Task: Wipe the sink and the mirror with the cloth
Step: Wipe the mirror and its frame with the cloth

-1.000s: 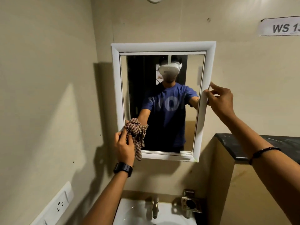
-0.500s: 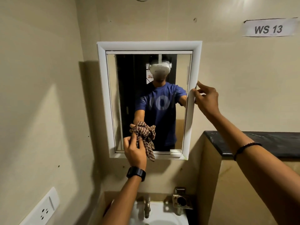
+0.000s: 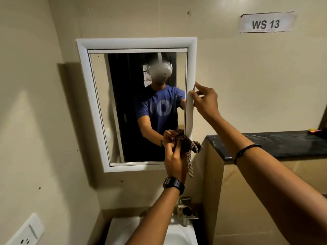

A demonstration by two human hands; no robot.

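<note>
A white-framed mirror [image 3: 99, 110] hangs on the beige wall and reflects a person in a blue shirt. My left hand [image 3: 174, 160], with a black watch on the wrist, grips a brown checked cloth [image 3: 188, 145] pressed against the mirror's lower right corner; a strip of the cloth dangles below. My right hand [image 3: 205, 101] pinches the right side of the frame at mid height. Below, the white sink [image 3: 178, 235] shows at the bottom edge, partly hidden by my left forearm.
A dark stone counter [image 3: 283, 144] on a beige partition stands right of the mirror. A metal wall holder [image 3: 187, 210] sits above the sink. A white power socket [image 3: 26, 232] is low on the left wall. A paper label [image 3: 265, 23] reads WS 13.
My left hand has slid the cloth rightward along the bottom of the glass, from the lower left corner to the lower right. My right hand has kept its hold on the frame.
</note>
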